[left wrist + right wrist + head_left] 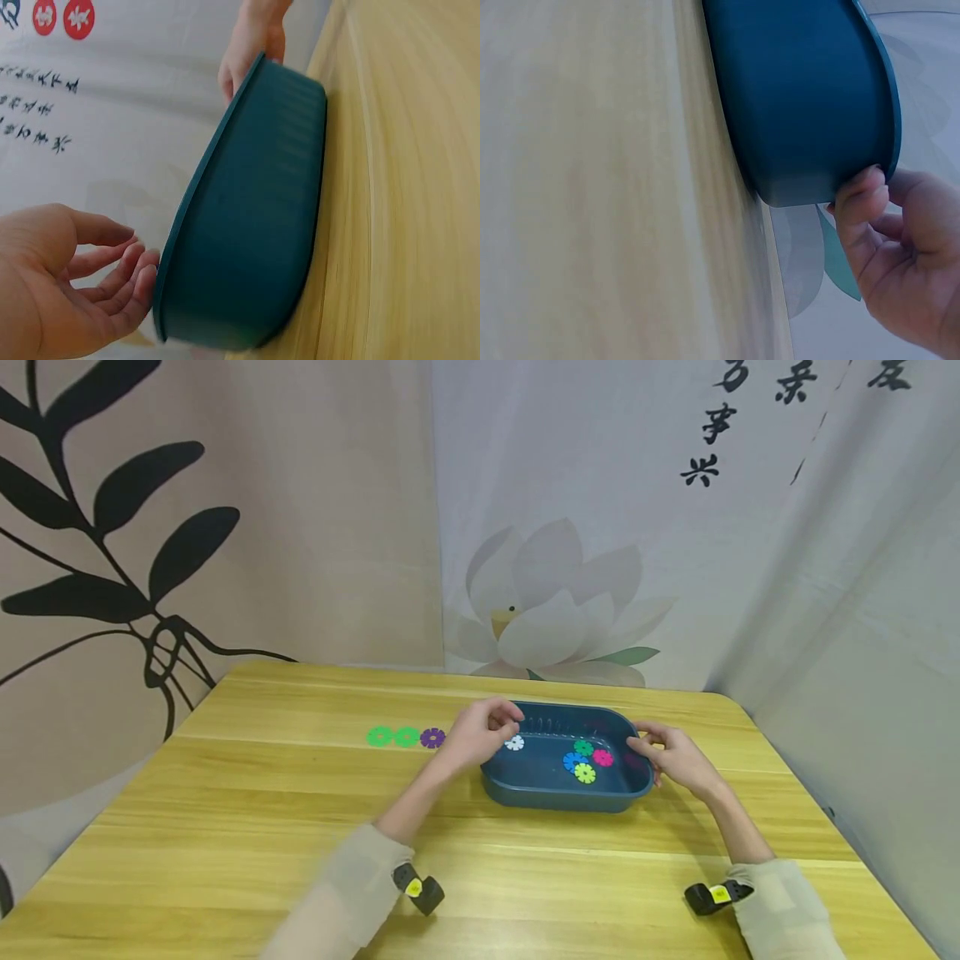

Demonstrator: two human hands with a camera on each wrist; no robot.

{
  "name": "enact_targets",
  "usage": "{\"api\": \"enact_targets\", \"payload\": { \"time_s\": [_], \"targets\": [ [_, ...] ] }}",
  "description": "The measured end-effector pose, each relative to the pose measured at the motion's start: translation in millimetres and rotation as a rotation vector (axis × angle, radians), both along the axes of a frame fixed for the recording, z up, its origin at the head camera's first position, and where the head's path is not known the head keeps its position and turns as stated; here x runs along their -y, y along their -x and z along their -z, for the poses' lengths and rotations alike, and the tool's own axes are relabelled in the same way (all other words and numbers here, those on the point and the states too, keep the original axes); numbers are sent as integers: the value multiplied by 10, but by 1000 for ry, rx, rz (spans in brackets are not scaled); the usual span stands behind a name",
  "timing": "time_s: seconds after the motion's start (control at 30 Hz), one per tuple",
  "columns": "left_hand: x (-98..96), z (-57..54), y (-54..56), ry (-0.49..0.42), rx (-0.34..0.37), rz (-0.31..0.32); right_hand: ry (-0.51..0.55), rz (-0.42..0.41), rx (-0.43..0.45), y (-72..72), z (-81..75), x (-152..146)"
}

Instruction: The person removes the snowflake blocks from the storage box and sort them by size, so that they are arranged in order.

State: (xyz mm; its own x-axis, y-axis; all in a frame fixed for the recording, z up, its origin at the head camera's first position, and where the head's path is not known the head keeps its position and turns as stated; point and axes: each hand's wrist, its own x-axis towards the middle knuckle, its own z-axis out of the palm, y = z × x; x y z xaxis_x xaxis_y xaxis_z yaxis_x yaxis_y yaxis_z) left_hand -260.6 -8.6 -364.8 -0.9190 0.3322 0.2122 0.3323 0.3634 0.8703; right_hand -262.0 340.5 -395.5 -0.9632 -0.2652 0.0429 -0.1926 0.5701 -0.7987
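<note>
A dark blue plastic basin (566,798) stands on the wooden table. My right hand (678,762) pinches its right end at the rim, thumb and fingers on either side of the wall in the right wrist view. At the opposite end, my left hand (480,732) is over the rim with loosely bent fingers; nothing shows between them. Inside the basin lie a white flower-shaped plastic disc (514,742) near the left hand, and a cluster of a green disc (583,747), a pink disc (603,757), a blue disc (573,762) and a yellow-green disc (585,773).
Left of the basin, two light green discs (393,737) and a purple disc (432,738) lie in a row on the table (247,827). Behind the table hangs a printed curtain (345,527). Each sleeve carries a black wrist camera.
</note>
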Motion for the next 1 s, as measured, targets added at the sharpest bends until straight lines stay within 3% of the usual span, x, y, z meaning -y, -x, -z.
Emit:
{"api": "enact_targets", "payload": {
  "time_s": [0.23,0.53,1.0],
  "targets": [
    [-284,50,1,-10,-19,55,-6,0,-5,7,0,-1],
    [-581,220,16,1,73,82,-10,9,7,15,13,-4],
    [-898,300,152,214,194,165,-15,16,9,25,31,-2]
  ]
}}
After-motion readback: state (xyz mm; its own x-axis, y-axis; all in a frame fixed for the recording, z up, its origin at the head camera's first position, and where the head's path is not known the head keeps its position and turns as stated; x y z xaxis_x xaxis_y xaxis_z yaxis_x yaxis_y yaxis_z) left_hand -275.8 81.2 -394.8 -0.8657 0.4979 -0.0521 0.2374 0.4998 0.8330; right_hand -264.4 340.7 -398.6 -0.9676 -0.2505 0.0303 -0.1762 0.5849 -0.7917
